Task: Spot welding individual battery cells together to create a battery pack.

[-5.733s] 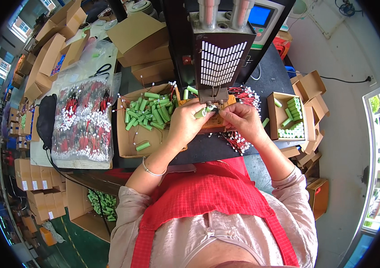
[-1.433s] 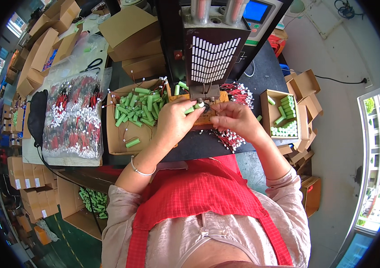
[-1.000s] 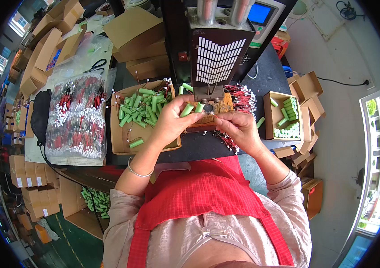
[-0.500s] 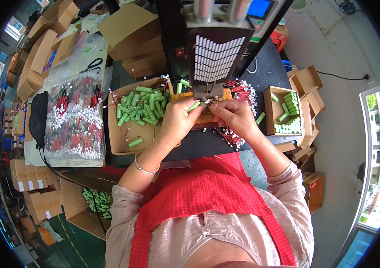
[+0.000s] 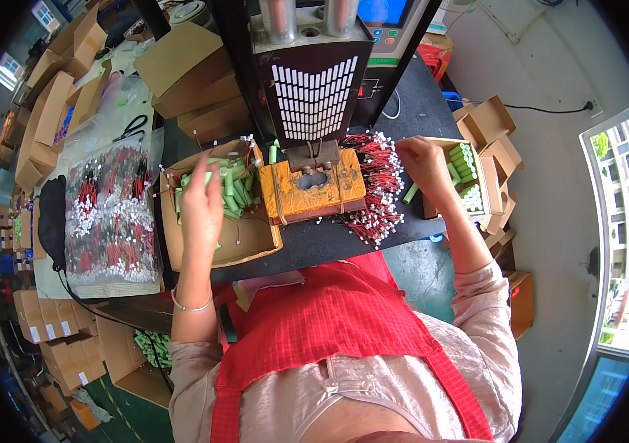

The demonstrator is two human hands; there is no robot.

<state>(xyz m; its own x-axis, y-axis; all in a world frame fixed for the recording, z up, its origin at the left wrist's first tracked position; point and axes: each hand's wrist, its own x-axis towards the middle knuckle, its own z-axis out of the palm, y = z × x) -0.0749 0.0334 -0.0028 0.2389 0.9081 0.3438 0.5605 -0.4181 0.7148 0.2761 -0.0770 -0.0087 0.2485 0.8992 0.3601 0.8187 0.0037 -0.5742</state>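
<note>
My left hand reaches over the cardboard box of green cylindrical battery cells. Its fingers are stretched out, and no cell shows in them. My right hand is between the heap of red-and-black wire leads with white connectors and the smaller box of cells on the right. Its fingers are curled together; what they hold, if anything, is hidden. Between my hands stands the yellow block fixture under the spot welder's electrodes, with no cell on it.
The spot welder rises at the middle back. On the right, the smaller box holds upright and lying cells. A single cell lies beside it. Bagged wire leads and scissors lie on the left.
My hands have parted from the fixture, where the left held a green cell. The left has moved to the box of cells, the right toward the smaller box. The view has shifted slightly.
</note>
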